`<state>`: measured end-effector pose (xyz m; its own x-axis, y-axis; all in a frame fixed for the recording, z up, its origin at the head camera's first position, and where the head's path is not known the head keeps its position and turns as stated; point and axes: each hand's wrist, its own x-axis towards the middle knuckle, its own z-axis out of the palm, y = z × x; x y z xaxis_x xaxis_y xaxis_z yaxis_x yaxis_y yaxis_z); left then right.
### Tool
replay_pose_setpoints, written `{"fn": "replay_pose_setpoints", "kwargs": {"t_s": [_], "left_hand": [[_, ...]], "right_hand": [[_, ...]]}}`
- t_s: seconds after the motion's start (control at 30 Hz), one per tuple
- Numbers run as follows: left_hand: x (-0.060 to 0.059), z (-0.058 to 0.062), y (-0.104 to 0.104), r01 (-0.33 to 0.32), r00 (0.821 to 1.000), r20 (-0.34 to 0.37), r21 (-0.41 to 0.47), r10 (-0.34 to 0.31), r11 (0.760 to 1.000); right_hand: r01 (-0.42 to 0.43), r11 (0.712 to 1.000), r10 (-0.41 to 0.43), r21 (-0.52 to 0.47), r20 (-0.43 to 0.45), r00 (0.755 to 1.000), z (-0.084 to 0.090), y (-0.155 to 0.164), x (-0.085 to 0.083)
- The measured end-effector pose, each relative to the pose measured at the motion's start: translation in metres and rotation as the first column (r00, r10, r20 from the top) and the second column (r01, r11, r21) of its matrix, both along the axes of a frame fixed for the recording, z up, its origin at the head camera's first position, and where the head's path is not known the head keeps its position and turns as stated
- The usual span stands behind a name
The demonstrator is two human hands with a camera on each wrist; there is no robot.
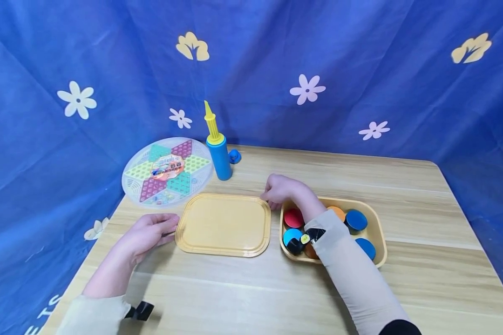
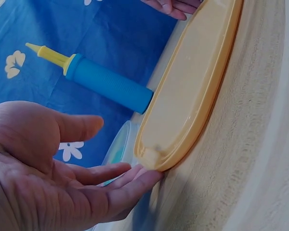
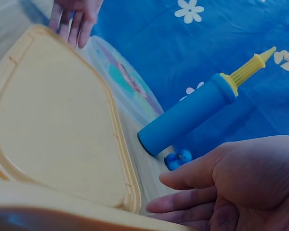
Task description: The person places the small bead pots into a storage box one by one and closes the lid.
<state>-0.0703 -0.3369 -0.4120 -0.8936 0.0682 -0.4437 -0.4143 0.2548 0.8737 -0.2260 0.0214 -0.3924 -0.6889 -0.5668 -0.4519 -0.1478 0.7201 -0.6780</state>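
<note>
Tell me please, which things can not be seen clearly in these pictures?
- Head view: right sleeve hides some discs in the yellow box.
- Head view: print on the checkers board is too small.
- Right wrist view: the picture edge cuts off the lid.

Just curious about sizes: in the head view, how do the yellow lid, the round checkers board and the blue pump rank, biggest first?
1. Yellow lid and checkers board: too alike to rank.
2. Blue pump, clearly smallest.
</note>
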Motion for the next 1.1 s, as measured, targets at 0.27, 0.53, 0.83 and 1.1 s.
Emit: {"fn": "replay_pose_setpoints", "kwargs": {"t_s": [0.27, 0.53, 0.83, 1.1], "left_hand": [[0.001, -0.004, -0.003, -0.063, 0.997, -0.04, 0.008, 0.063, 0.998], [0.003, 0.004, -0.002, -0.05, 0.997, -0.051, 0.039, 0.052, 0.998], [0.001, 0.021, 0.009, -0.035, 0.992, -0.124, 0.039, 0.04, 0.999], [-0.003, 0.044, 0.021, -0.049, 0.983, -0.176, -0.01, 0.047, 0.999]], "right_hand": [[0.087, 0.97, -0.084, -0.226, 0.024, 0.996, 0.005, 0.005, 0.008], [0.282, 0.853, -0.258, -0.438, 0.115, 0.959, 0.0, 0.013, 0.015], [0.373, 0.749, -0.216, -0.547, 0.331, 0.919, 0.002, 0.018, 0.026], [0.359, 0.759, -0.175, -0.543, 0.361, 0.916, 0.014, 0.027, 0.039]]}}
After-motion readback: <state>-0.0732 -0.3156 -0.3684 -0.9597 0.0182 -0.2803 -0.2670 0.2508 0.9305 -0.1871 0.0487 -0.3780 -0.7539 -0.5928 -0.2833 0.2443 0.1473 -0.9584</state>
